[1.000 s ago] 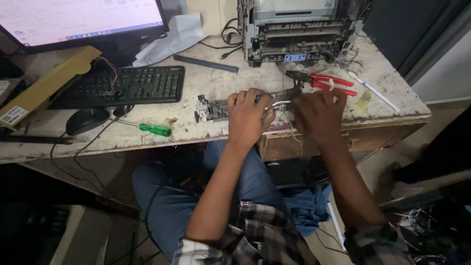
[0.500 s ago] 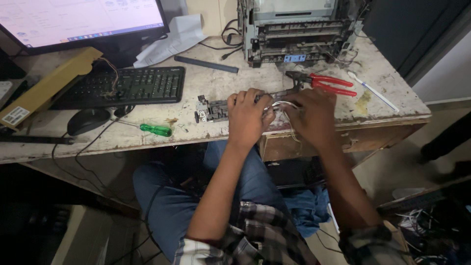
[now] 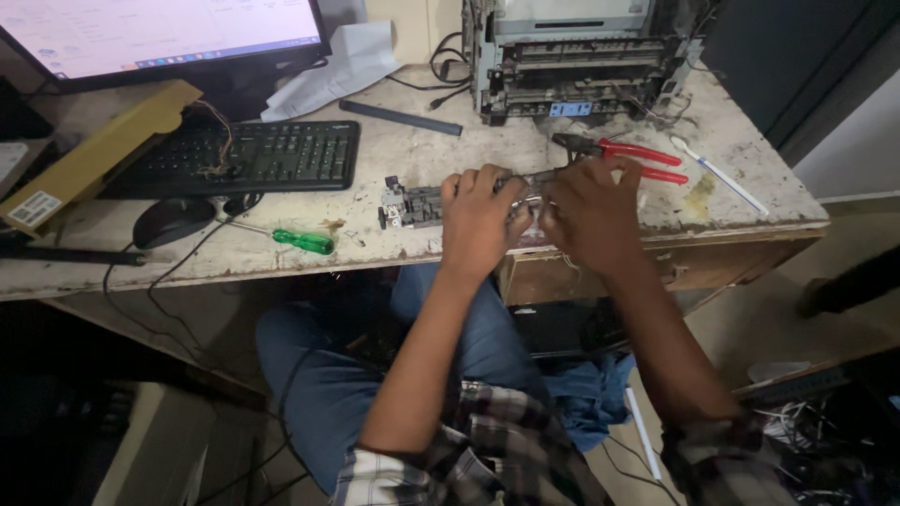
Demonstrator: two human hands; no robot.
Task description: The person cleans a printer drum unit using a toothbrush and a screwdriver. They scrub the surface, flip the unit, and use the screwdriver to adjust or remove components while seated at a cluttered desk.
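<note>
Left hand: I see my left hand curled, fingers clamped on the small grey metal-and-plastic mechanism.
Right hand: my right hand is closed over the same part's right end; I cannot tell its exact pinch.
Mechanism position: on the worn pale table, near its front edge.
Surroundings: red-handled pliers just beyond the right hand; green-handled screwdriver and black keyboard to the left; opened grey printer chassis behind.

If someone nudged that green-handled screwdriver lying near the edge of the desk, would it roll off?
Possibly. The green-handled screwdriver lies flat on the worn desk close to its front edge, and its handle looks rounded, so a sideways push could probably roll it. It looks small, stiff and likely light. The desk's rough, stained top might slow it.
</note>
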